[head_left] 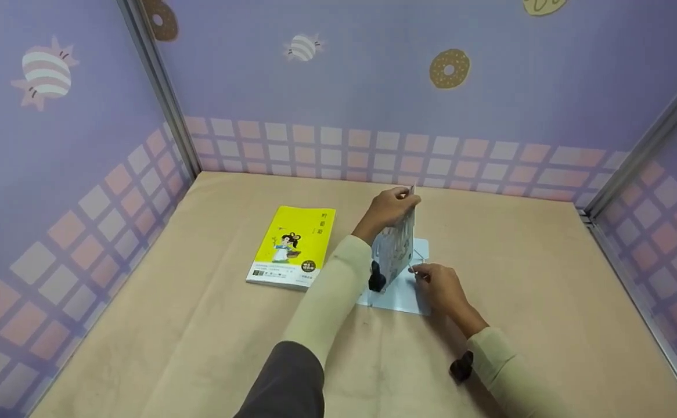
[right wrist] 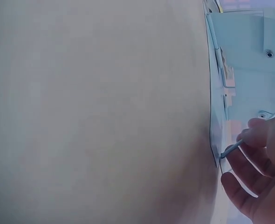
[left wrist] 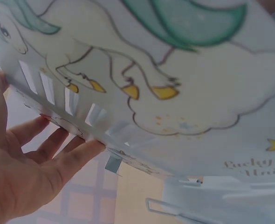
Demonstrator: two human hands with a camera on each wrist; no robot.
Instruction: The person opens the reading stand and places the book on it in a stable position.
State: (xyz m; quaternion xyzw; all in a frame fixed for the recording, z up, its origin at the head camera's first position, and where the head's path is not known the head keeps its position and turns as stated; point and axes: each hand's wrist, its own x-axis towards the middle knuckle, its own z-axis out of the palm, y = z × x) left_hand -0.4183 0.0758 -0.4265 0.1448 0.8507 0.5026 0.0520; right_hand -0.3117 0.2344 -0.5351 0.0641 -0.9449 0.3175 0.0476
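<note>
Printed panel point(left wrist: 184, 102) gripped in left fingers point(left wrist: 81, 159); wire point(right wrist: 231, 149) pinched in right fingers point(right wrist: 244, 169).

- The left arm, in a pale cream left sleeve point(head_left: 332, 296) with a dark grey sleeve point(head_left: 286, 380) further up, reached forward and slanted rightward.
- The bare left hand point(head_left: 391, 208) was the farther forward of the 2, gripping, its thumb apart from its bent fingers point(left wrist: 81, 160).
- The right arm, in a pale cream right sleeve point(head_left: 510, 371), angled in from the lower right of the head view.
- The bare right hand point(head_left: 442, 287) was nearer the body, thumb and fingertip pinching, the lower fingers curved and slightly spread.
</note>
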